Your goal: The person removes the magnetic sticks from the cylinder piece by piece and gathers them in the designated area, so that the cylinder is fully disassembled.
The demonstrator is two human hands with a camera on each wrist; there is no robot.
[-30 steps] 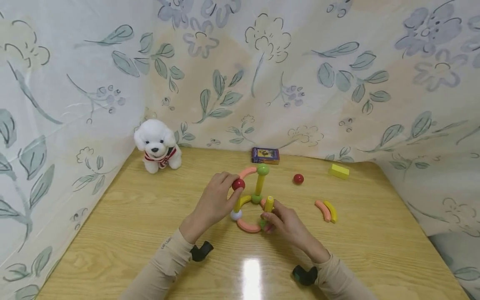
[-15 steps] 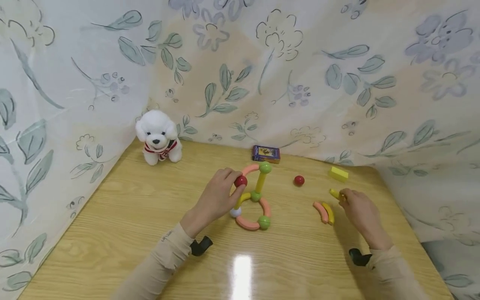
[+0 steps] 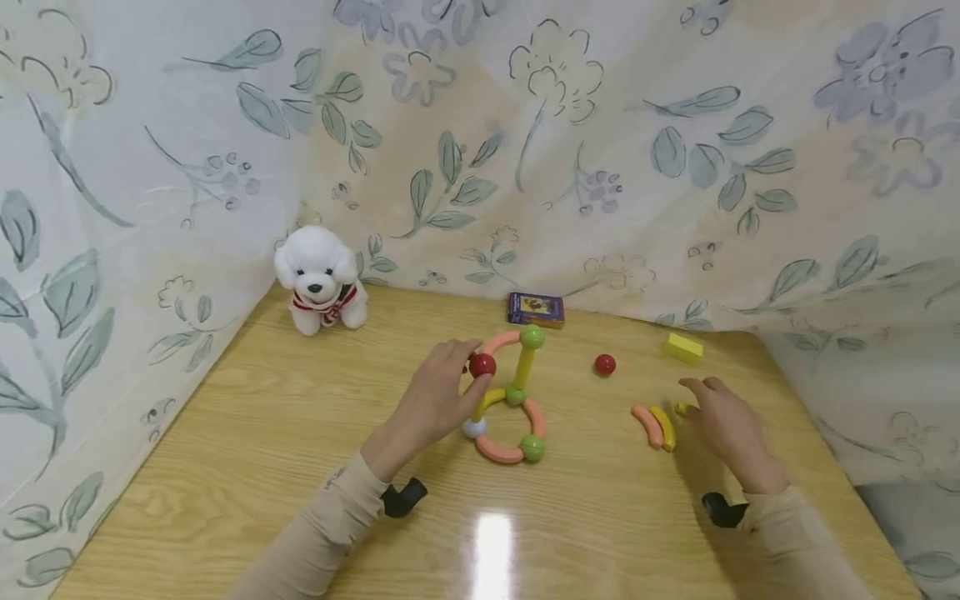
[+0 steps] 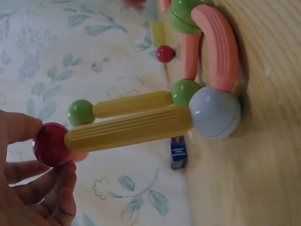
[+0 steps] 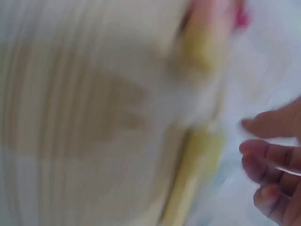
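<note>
- The stick frame (image 3: 501, 452) is right of our left hand (image 3: 427, 400), which pinches its red ball (image 4: 51, 145).
- Likely light, stiff, smooth; we'd hold its white ball (image 4: 216, 113).
- Our loose, empty right hand (image 3: 729, 427) is near a yellow stick (image 3: 681, 408).

Red balls (image 3: 482, 366), green balls (image 3: 532, 448), a pale bluish-white ball (image 4: 216, 112), yellow rods (image 4: 129, 129) and salmon-pink curved pieces (image 3: 499, 452) colour a tan, wood-grained desk (image 3: 225, 467), with a yellow block (image 3: 684, 348), blue-purple box (image 3: 536, 309) and white plush dog (image 3: 317, 254); the cream cloth (image 3: 660, 50) carries grey-green leaves (image 3: 258, 108) and mauve flowers (image 3: 877, 73), the sleeves (image 3: 318, 521) plain beige.
</note>
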